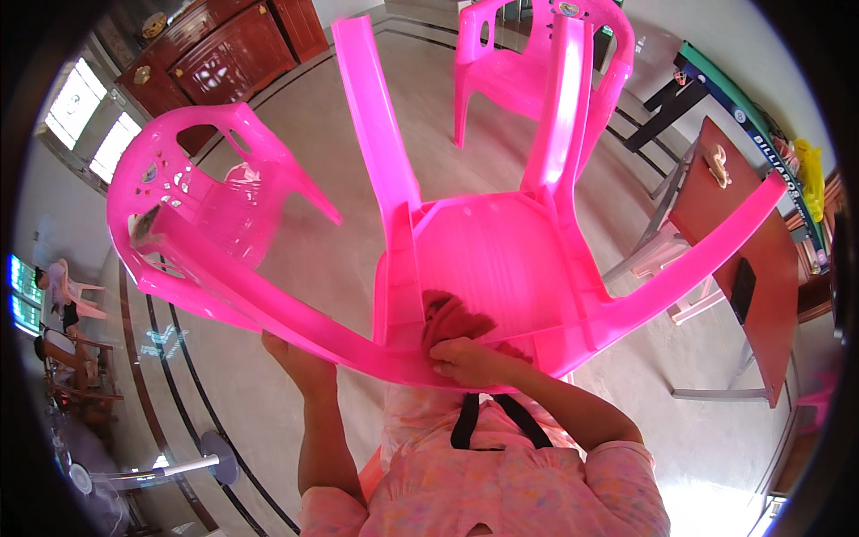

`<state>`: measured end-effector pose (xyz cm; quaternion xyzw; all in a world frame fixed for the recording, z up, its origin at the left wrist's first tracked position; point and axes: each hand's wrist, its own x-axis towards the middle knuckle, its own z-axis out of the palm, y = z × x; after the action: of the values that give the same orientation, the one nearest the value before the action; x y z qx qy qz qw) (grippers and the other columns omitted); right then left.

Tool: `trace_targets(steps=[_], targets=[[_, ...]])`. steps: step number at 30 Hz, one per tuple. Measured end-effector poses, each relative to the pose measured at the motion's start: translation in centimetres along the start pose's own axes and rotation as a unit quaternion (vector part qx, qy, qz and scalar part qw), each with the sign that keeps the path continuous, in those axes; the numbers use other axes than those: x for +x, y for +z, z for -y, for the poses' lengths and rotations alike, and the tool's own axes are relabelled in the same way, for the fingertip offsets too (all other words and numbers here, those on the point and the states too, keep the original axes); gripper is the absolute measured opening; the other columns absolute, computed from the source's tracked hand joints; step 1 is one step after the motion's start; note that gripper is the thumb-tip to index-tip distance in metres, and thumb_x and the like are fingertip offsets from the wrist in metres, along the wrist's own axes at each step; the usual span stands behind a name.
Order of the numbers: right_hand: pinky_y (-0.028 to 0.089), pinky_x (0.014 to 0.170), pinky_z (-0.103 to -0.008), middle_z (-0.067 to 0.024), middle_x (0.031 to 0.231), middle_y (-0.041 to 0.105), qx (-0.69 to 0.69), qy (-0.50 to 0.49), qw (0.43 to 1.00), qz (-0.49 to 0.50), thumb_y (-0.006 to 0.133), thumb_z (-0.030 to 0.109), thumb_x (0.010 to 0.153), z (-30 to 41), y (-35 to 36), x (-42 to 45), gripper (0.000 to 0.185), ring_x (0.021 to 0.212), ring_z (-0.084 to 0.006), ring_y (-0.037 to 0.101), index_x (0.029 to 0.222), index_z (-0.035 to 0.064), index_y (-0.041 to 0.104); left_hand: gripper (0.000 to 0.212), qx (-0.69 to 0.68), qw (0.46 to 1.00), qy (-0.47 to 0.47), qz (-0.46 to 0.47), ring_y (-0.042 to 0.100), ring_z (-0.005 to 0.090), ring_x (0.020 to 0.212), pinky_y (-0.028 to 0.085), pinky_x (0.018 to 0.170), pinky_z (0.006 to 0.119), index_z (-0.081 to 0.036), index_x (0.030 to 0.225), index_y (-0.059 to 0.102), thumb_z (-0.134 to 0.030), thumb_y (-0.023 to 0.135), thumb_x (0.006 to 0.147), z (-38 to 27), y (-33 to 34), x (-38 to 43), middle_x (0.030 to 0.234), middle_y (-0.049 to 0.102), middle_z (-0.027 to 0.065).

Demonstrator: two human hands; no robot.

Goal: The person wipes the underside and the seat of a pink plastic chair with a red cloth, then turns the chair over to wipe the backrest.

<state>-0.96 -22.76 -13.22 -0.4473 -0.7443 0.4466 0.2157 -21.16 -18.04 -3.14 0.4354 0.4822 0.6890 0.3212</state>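
A pink plastic chair [496, 255] is turned over in front of me, its legs pointing up and outward and the underside of its seat facing me. My right hand [463, 359] grips a dark red cloth [453, 322] against the near part of that underside. At the near left leg is my left hand [292, 356], its fingers hidden behind the plastic; it seems to hold the leg from below. The near left leg reaches toward a second pink chair.
Upright pink armchairs stand at the left [228, 201] and far side [503, 74]. At the right are a reddish-brown table [731, 235] and a billiard table [731, 107]. A pedestal fan [161, 466] is at the lower left. Two people sit at the far left. A red wooden cabinet [228, 60] stands behind.
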Motion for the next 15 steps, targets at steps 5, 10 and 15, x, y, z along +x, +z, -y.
trace_targets(steps=[5, 10, 15], targets=[[0.037, 0.082, -0.0307, -0.0092, 0.093, 0.050, 0.187, -0.218, 0.955, -0.074, 0.057, 0.006, 0.080, 5.1, -2.5, 1.9, 0.007, 0.095, -0.0219, 0.048, 0.086, 0.0019, 0.057, 0.017, 0.020, 1.000, 0.003, 0.011, 0.045, 0.0099, 0.050, 0.036, 0.044, 0.024, -0.002, 0.061, 0.046, -0.004, 0.043, 0.078, -0.9, -0.1, -0.3, 0.055, 0.047, 0.0012], [0.031, 0.092, -0.0292, -0.0062, 0.110, 0.045, 0.412, -0.315, 0.846, -0.124, 0.053, 0.014, 0.087, 13.1, -5.7, 3.7, 0.021, 0.107, -0.0158, 0.041, 0.104, 0.0030, 0.054, 0.013, -0.011, 1.000, 0.014, 0.012, 0.044, 0.0086, 0.051, 0.036, 0.045, 0.025, -0.003, 0.067, 0.046, -0.007, 0.044, 0.079, -0.3, -0.4, -0.2, 0.061, 0.048, -0.0007], [0.030, 0.090, -0.0259, -0.0058, 0.108, 0.044, 0.410, -0.411, 0.800, -0.150, 0.050, 0.016, 0.089, 18.8, -6.5, 7.7, 0.033, 0.105, -0.0131, 0.041, 0.119, 0.0022, 0.043, 0.022, -0.037, 0.998, 0.029, -0.035, 0.052, 0.0147, 0.076, 0.044, 0.064, 0.029, 0.002, 0.091, 0.051, -0.019, 0.047, 0.085, -1.1, 1.3, -0.4, 0.085, 0.054, 0.0038]])
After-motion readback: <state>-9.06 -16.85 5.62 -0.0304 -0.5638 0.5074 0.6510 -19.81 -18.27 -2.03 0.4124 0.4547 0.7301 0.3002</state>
